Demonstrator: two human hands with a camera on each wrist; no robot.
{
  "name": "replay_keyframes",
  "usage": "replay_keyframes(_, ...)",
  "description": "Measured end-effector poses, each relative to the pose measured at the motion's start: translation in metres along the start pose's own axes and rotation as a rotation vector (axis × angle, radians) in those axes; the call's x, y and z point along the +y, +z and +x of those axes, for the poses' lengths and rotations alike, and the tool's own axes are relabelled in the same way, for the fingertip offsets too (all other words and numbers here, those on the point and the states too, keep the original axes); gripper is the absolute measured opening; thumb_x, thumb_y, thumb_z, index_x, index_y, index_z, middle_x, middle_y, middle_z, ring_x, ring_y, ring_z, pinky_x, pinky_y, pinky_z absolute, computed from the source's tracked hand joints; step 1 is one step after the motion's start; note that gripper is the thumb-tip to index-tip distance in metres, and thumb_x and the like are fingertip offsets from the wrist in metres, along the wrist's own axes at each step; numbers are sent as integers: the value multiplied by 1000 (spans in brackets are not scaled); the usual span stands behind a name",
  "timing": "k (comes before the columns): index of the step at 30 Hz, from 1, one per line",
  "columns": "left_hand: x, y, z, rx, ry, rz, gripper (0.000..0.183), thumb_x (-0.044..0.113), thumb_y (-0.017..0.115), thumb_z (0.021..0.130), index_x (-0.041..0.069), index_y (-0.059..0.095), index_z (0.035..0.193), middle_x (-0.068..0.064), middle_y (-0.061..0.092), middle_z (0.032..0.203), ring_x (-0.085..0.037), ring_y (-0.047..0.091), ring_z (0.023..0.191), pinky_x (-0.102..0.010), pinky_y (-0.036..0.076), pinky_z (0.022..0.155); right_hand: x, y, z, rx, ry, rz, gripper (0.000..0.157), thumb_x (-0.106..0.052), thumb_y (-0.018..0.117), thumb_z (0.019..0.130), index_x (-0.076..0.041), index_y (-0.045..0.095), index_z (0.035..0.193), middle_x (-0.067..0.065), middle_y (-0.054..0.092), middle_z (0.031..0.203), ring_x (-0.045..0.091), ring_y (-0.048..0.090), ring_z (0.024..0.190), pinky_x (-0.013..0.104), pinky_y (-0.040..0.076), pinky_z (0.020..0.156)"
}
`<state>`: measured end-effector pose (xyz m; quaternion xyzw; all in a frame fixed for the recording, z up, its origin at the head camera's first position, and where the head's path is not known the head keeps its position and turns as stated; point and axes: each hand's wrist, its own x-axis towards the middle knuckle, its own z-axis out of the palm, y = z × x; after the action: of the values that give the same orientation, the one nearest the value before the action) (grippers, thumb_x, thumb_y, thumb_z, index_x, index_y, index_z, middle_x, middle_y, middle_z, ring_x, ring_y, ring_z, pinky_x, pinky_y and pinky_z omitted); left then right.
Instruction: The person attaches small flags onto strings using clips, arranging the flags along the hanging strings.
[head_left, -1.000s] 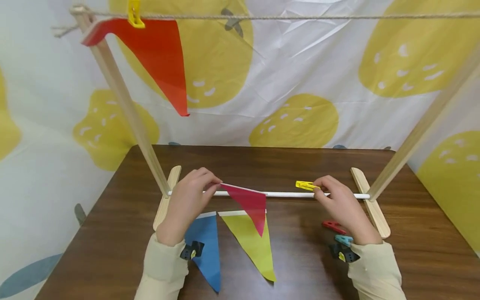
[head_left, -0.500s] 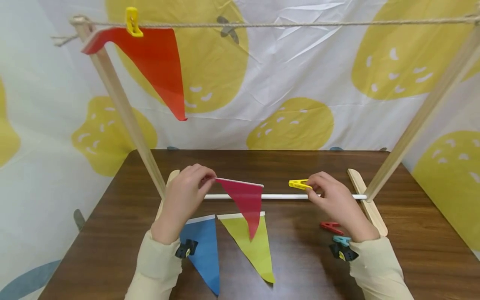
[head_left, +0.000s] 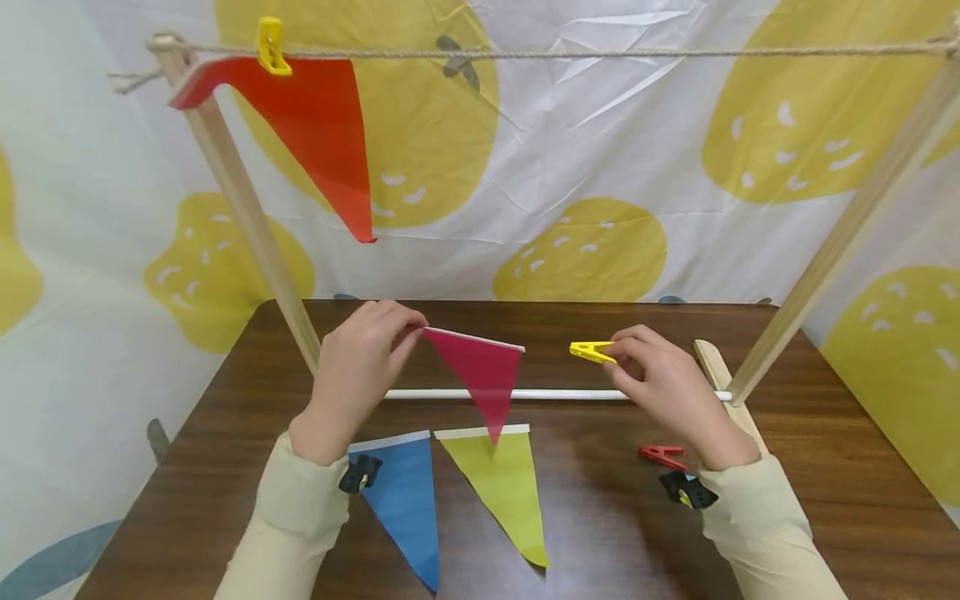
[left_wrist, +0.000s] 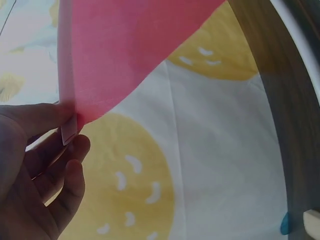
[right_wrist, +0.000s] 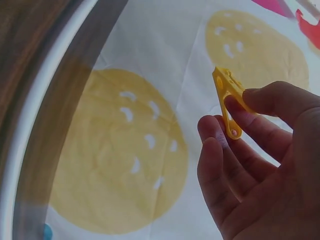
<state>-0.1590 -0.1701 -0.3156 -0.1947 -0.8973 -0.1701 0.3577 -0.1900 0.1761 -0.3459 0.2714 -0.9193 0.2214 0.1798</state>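
Observation:
My left hand [head_left: 363,367] pinches one end of the white top edge of a pink triangular pennant [head_left: 483,375], which hangs point down above the table. In the left wrist view, thumb and fingers grip the corner of that pennant [left_wrist: 125,45]. My right hand [head_left: 663,383] holds a yellow clothespin [head_left: 591,351] between thumb and fingers, its tip pointing left toward the pennant. The right wrist view shows the clothespin [right_wrist: 227,100] with thumb and forefinger on its handles. On the table below lie a blue pennant [head_left: 408,508] and a yellow-green pennant [head_left: 501,492].
A twine line [head_left: 600,53] runs between two wooden posts [head_left: 243,192]. A red pennant [head_left: 322,125] hangs on it at the left from another yellow clothespin [head_left: 272,46]. A white rod [head_left: 562,395] joins the posts low down. A red clothespin [head_left: 662,455] lies by my right wrist.
Both hands have risen a little, lifting the pink pennant and the yellow clothespin off the height of the white rod. The clothespin has shifted slightly left.

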Motion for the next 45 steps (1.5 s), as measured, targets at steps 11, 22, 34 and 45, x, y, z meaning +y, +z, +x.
replay_keyframes(11,-3,-13,21,99,51,-19,10,15,70,81,11,70,89,-2,63,88,-19,60,82,-36,51,67,-8,-17,15,52,-95,-6,10,-17,61,86,-15,68,92,-2,59,105,7,56,74,29,45,65)
replay_keyframes(22,-5,-24,33,153,64,-23,7,14,69,81,11,69,88,-3,61,82,-18,59,75,-35,50,64,-22,-32,35,69,-174,-106,9,-19,61,85,-14,68,87,-2,60,98,11,52,68,32,45,63)
replay_keyframes(34,4,-41,58,165,97,18,9,17,66,84,9,67,90,-4,63,83,-19,58,74,-35,50,63,-33,-53,46,119,-224,-99,9,-16,62,84,-12,67,90,-2,60,96,10,50,64,29,42,58)
replay_keyframes(45,1,-51,67,203,56,30,14,21,61,88,9,66,92,-4,62,84,-18,59,76,-35,49,62,-44,-62,48,152,-287,-77,7,-14,63,82,-11,67,87,-1,60,97,10,50,65,28,42,59)
